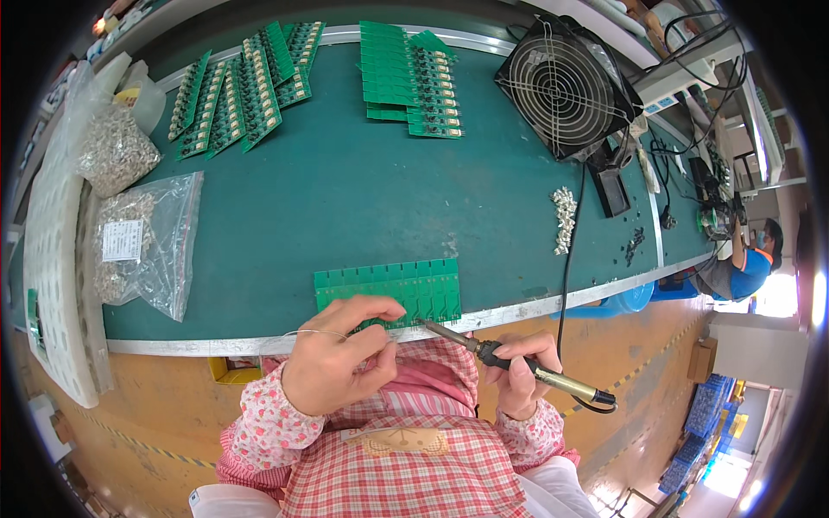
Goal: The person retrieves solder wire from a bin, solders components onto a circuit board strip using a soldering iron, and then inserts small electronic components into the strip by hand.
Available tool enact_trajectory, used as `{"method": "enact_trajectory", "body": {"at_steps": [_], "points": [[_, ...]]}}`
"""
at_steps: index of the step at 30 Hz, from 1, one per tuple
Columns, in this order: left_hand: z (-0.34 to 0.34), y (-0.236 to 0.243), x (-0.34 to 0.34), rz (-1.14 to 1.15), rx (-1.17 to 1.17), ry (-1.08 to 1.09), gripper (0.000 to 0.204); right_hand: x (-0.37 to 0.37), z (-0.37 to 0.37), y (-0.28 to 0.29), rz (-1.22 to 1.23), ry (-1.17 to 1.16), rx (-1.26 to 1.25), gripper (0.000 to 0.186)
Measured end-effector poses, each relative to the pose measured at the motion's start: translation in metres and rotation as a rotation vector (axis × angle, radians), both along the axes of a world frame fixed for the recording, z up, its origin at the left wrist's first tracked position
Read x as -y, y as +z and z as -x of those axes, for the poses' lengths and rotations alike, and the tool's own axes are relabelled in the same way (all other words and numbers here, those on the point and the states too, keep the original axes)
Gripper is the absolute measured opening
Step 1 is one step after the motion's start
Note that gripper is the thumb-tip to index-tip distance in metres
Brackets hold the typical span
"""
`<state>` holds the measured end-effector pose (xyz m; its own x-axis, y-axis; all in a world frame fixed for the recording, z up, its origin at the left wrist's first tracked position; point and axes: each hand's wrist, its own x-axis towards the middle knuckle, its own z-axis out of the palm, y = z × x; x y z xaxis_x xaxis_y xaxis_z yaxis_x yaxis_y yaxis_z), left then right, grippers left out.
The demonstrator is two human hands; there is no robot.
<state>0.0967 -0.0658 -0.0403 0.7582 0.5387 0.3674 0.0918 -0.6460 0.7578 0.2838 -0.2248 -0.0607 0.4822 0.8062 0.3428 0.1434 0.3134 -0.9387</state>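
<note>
A green circuit board panel (389, 283) lies at the table's front edge, scored into several narrow strips. My right hand (521, 373) grips a soldering iron (553, 378) like a pen, and its metal tip reaches the panel's near edge. My left hand (339, 352) is over the panel's near left part, its fingers curled around a thin solder wire (313, 331). The wire loops out behind the knuckles. The wire's working end is hidden by the fingers or too fine to see.
Populated green boards (229, 99) lie at the far left, with another stack (406, 82) at far centre. A black fan (561, 86) stands far right, near white parts (563, 220) and the iron's cable. Bags of parts (142, 242) sit left. A person (751, 263) works far right.
</note>
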Motion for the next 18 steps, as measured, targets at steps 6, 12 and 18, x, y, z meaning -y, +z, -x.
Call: {"method": "enact_trajectory", "body": {"at_steps": [6,12,18], "points": [[0.0027,0.0008,-0.0011,0.055,-0.001,0.011,0.018,-0.0013,0.0045,0.0003,0.055,0.023,-0.049,0.013],[0.0012,-0.0024,-0.0001,0.046,-0.024,0.007,0.016,-0.0032,0.0048,0.0004,0.097,0.032,-0.020,0.010],[0.0007,-0.0018,0.0012,0.036,-0.040,0.016,0.017,-0.0032,0.0053,0.0020,0.108,0.040,-0.007,0.010]]}}
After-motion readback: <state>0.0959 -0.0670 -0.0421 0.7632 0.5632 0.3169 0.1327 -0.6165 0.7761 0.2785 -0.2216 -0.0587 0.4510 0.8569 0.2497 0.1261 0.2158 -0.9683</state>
